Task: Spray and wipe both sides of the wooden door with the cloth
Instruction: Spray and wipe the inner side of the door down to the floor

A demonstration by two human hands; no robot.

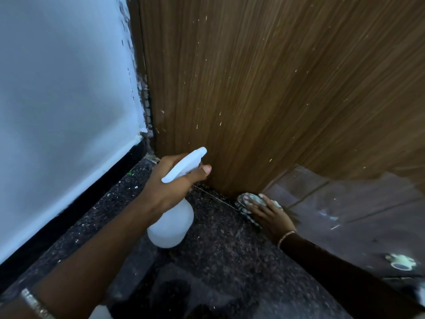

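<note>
The brown wooden door point(264, 88) stands open, filling the upper middle and right, with small pale specks on its face. My left hand point(170, 180) grips the neck of a white spray bottle point(172, 224), its nozzle pointing up-right toward the door's lower part. My right hand point(269, 215) presses a patterned grey-white cloth point(247, 199) against the door's bottom corner, fingers spread over it. Most of the cloth is hidden under the hand.
A white wall point(64, 111) with a black skirting point(69, 210) runs along the left. The floor is dark speckled stone point(218, 261); beyond the door lies a reddish tiled floor point(356, 215) with a small pale object point(401, 262) at the right.
</note>
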